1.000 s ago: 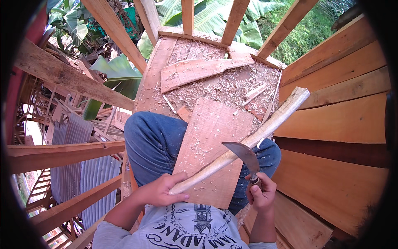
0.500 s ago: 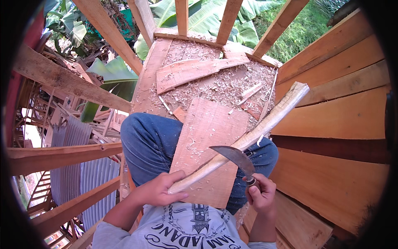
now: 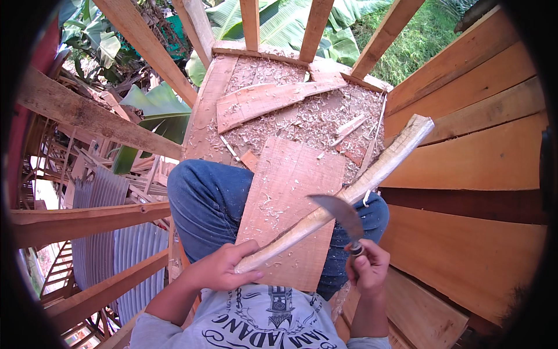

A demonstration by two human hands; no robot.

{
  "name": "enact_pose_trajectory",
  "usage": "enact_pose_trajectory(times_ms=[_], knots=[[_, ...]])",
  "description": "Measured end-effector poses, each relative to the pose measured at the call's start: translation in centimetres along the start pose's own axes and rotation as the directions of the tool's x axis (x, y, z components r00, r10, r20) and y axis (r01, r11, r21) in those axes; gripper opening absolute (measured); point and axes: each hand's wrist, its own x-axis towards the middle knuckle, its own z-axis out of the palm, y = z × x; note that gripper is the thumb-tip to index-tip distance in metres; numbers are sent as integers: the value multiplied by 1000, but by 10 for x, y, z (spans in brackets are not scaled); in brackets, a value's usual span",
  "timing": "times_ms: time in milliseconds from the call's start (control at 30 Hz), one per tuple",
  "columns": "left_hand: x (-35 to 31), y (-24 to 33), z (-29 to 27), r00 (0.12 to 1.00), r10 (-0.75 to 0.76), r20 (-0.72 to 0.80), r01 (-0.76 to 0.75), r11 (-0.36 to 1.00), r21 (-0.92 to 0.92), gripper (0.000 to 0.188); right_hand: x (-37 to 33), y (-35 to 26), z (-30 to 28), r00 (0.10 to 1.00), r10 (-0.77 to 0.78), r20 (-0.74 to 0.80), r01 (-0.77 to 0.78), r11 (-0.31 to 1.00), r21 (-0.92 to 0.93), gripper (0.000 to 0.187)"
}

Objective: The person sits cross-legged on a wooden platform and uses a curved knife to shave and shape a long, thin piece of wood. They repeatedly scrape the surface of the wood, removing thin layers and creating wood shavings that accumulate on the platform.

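My left hand (image 3: 226, 266) is closed round the near end of a long pale wooden stick (image 3: 381, 174), which slants up to the right across my lap. Its bark shows dark along the upper side, and the far end is cut blunt. In my right hand (image 3: 368, 266) is the short handle of a curved knife (image 3: 342, 212) with a dark, sickle-like blade. The blade lies over the middle of the stick; whether it touches the wood I cannot tell. Under both, a flat wooden board (image 3: 290, 192) rests on my thighs, sprinkled with shavings.
Curled shavings cover the plank floor (image 3: 250, 136) ahead of my knees. A tapered plank (image 3: 261, 103) and small offcuts (image 3: 351, 127) lie there. Wooden rails (image 3: 93, 215) bound the left, posts (image 3: 250, 26) stand in front, and a plank wall (image 3: 471, 157) rises on the right.
The knife has shifted a little to the right and farther along the stick, together with my right hand. My left hand and the stick stay nearly in place.
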Motion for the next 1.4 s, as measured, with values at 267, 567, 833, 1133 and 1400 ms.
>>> enact_pose_trajectory(times_ms=[267,567,833,1133,1400], knots=[[1,-2,-1,1000,-4,2,4,1000,-4,28,0,9,12,965,-100,242,143,975,-169,33],[-6,-6,1,997,7,-78,-13,996,-85,27,2,6,-12,999,25,-26,-23,996,82,42],[-5,-3,0,993,-28,-116,31,999,30,34,-2,16,9,990,-82,-112,104,971,216,37],[-7,18,7,977,-67,-200,101,981,164,41,7,4,24,947,-320,-20,258,798,-545,15],[-15,22,10,976,-89,-199,139,957,254,46,15,3,8,938,-329,-111,110,585,-803,46]])
